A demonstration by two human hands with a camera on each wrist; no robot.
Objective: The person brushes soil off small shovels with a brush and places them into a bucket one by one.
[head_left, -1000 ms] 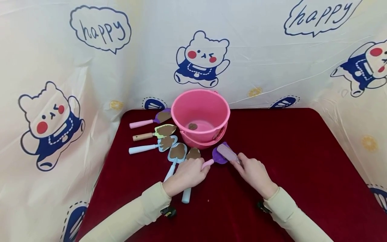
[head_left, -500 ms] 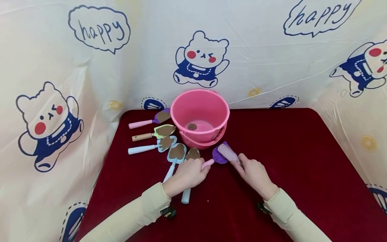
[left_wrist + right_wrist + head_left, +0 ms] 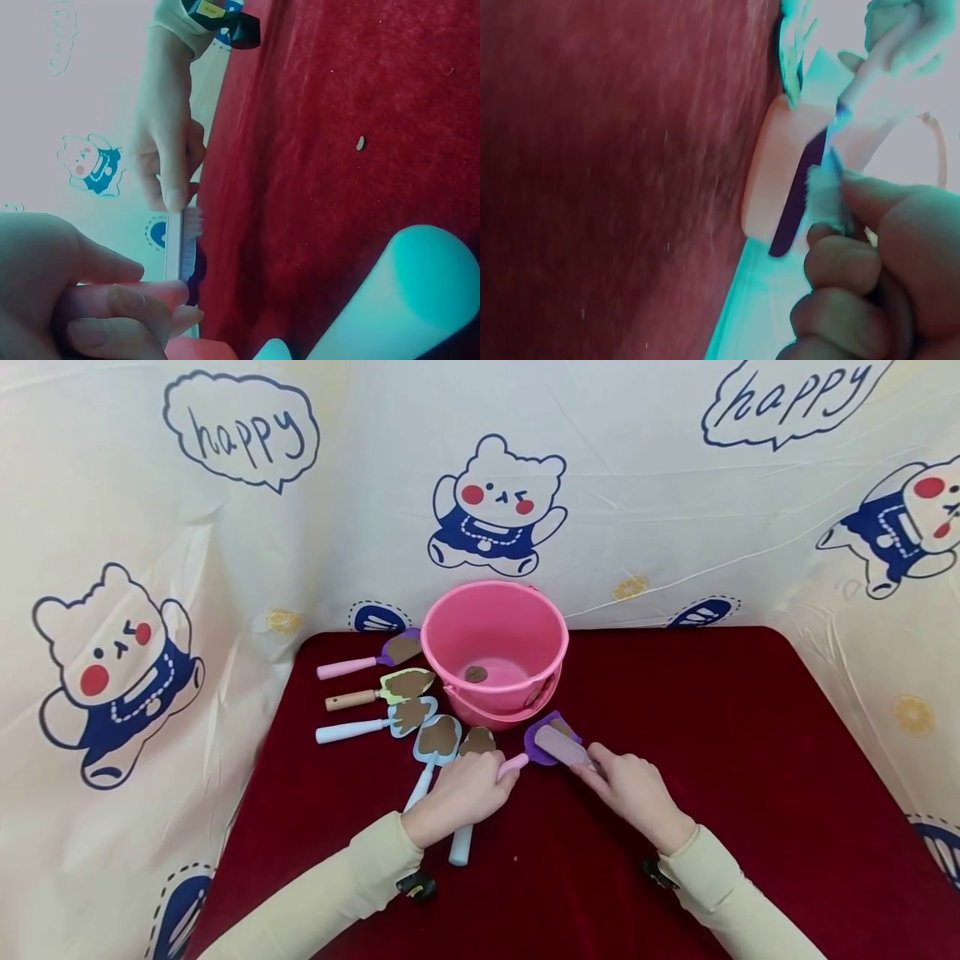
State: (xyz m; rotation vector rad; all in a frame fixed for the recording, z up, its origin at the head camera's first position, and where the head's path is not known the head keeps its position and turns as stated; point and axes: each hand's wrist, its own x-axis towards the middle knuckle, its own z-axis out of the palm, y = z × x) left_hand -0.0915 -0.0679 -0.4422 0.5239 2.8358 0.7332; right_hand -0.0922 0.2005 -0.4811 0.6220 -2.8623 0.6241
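Note:
My left hand point(image 3: 465, 793) grips the pink handle point(image 3: 513, 765) of a toy shovel, its purple blade point(image 3: 531, 748) raised just in front of the pink bucket point(image 3: 480, 702). A pale brush point(image 3: 562, 748) lies across that blade, its end held by the fingers and thumb of my right hand point(image 3: 633, 789). Brown matter point(image 3: 561, 727) shows on the blade beyond the brush. In the left wrist view, white bristles point(image 3: 193, 223) face the blade. The right wrist view has the dark blade point(image 3: 799, 199) edge-on beside the bristles point(image 3: 823, 195).
Left of the bucket lie several toy shovels with brown-covered blades, among them a pink-handled one point(image 3: 347, 668), a wooden-handled one point(image 3: 354, 699) and a blue one point(image 3: 351, 730). Another blue handle point(image 3: 461, 845) sticks out under my left forearm. Inside the bucket sits a small brown lump point(image 3: 476, 673).
The brush has shifted slightly left and nearer across the blade, uncovering brown matter at the far edge. Its bristled face showed half a second ago; now its smooth back shows. My left hand keeps its grip.

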